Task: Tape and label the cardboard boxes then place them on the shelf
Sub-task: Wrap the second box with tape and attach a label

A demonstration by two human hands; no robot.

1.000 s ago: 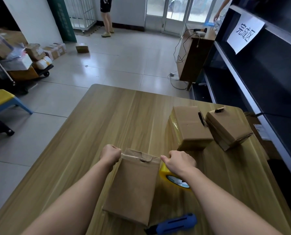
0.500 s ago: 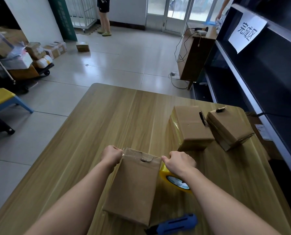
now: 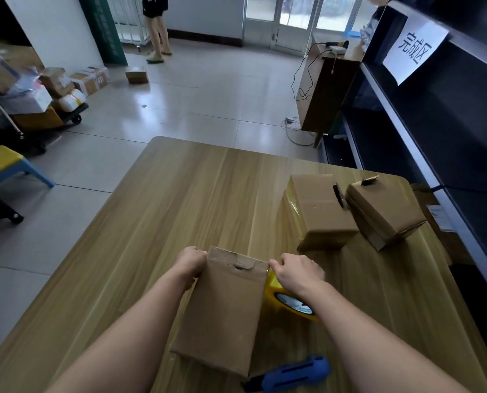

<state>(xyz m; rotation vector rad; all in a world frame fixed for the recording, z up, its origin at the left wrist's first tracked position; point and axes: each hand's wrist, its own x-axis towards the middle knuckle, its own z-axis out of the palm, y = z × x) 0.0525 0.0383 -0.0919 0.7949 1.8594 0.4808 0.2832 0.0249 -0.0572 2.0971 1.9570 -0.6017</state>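
Gripping a flat brown cardboard box at its far end, both bare hands work near the middle of the near edge of a wooden table. Her or his left hand is curled around the box's far left corner; the right hand is curled at the far right corner, thumb pressed on the top edge. A yellow roll of packing tape stands against the box's right side, under the right wrist. A blue utility knife lies at the near edge, just beside the box's near right corner. Two more cardboard boxes sit side by side near the table's right edge. A dark shelf runs along the right, carrying a white paper sign.
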